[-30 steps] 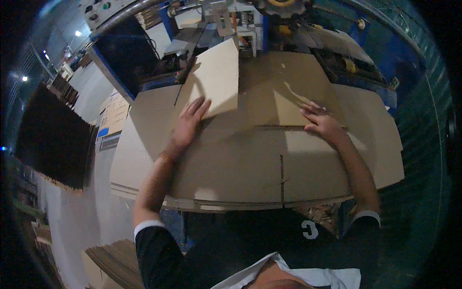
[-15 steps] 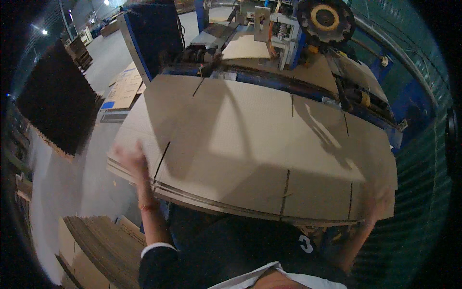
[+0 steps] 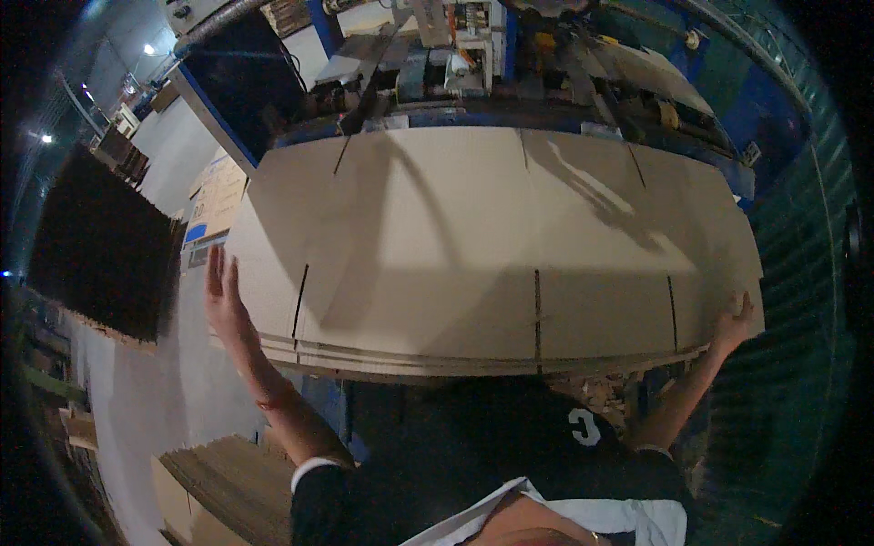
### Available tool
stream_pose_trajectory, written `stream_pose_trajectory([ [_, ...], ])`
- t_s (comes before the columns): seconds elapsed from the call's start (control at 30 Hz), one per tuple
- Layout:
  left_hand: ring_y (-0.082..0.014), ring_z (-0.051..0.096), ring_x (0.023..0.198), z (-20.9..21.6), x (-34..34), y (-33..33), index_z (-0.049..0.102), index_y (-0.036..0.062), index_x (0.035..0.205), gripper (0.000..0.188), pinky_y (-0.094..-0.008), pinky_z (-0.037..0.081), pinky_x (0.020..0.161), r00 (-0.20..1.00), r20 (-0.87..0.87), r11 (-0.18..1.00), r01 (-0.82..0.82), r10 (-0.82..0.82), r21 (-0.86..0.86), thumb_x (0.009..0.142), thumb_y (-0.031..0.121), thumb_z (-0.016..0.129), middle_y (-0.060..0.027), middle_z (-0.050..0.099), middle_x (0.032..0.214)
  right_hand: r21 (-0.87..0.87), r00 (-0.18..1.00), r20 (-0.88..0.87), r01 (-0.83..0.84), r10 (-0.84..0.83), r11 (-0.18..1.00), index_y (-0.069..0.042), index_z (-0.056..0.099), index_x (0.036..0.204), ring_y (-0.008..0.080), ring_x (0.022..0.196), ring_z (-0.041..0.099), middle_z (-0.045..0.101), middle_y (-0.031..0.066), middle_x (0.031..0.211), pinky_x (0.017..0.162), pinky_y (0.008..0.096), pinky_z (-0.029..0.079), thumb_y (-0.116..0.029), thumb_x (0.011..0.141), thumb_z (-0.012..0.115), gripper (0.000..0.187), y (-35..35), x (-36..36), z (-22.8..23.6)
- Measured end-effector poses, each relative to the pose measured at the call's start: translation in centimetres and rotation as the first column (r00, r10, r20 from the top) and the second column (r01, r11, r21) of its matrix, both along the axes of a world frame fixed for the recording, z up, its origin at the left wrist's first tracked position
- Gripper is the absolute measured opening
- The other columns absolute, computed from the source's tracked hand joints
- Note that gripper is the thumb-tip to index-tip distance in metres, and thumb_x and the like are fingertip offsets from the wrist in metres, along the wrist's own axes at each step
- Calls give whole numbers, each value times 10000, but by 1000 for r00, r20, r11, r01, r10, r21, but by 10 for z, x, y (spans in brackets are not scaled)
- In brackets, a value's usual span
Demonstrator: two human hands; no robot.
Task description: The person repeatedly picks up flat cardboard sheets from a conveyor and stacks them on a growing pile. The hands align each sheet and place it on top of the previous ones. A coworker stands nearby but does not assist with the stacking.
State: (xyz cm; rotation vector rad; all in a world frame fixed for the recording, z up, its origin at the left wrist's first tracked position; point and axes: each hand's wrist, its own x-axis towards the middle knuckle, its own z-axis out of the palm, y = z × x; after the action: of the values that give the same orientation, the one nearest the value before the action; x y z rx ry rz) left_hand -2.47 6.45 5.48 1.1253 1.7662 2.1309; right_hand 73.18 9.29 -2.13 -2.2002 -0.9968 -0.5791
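Observation:
A stack of wide brown cardboard sheets (image 3: 455, 209) with dark slots cut in from the near and far edges lies in front of me, against a blue machine. At its left end, my left hand (image 3: 228, 296) is upright with fingers stretched out, alongside the sheets' edge. On the near right corner rests my right hand (image 3: 736, 320), its fingers apart and pointing away from me. Neither hand is wrapped round a sheet.
The machine (image 3: 446, 82) with belts and rollers spans the far side. A tall dark stack (image 3: 105, 241) stands on the floor at left, near flat printed cardboard (image 3: 217, 196). More stacked cardboard (image 3: 228, 482) sits low at near left. Green corrugated wall (image 3: 801, 273) lines the right.
My view has shifted. My left hand has moved from over the stack's corner to its left edge; my right hand has moved farther from me. Cardboard in the machine's middle has gone from there.

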Motion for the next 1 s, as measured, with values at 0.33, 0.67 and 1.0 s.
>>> stream_pose_trajectory([
  [0.33, -412, 262, 1295, -122, -41, -14, 277, -85, 1339, 879, -466, 215, 1060, 734, -603, 413, -677, 312, -609, 778, 508, 604, -308, 301, 1368, -332, 968, -236, -2, -81, 943, -44, 477, 1277, 301, 1174, 464, 472, 151, 1312, 940, 444, 377, -445, 850, 532, 589, -10, 25, -40],
  [0.67, -395, 287, 1285, -21, -4, -2, 255, -40, 1367, 782, -490, 196, 1056, 863, -190, 865, -491, 468, -101, 783, 313, 638, -284, 348, 1350, 639, 931, -252, -43, 262, 768, 22, 559, 1148, 252, 855, 595, 617, 181, 988, 769, 363, 482, -157, 871, 518, 332, 36, 54, 46],
  [1.0, -264, 532, 1073, -24, -44, 6, 487, -27, 1200, 406, -382, 437, 927, 695, 672, 965, 136, -254, 225, 846, 151, 574, -151, 527, 1203, 461, 935, 3, -316, 354, 829, 18, 510, 1207, 274, 1028, 533, 534, 154, 1211, 911, 378, 406, -272, 842, 607, 476, -31, -16, 117],
])
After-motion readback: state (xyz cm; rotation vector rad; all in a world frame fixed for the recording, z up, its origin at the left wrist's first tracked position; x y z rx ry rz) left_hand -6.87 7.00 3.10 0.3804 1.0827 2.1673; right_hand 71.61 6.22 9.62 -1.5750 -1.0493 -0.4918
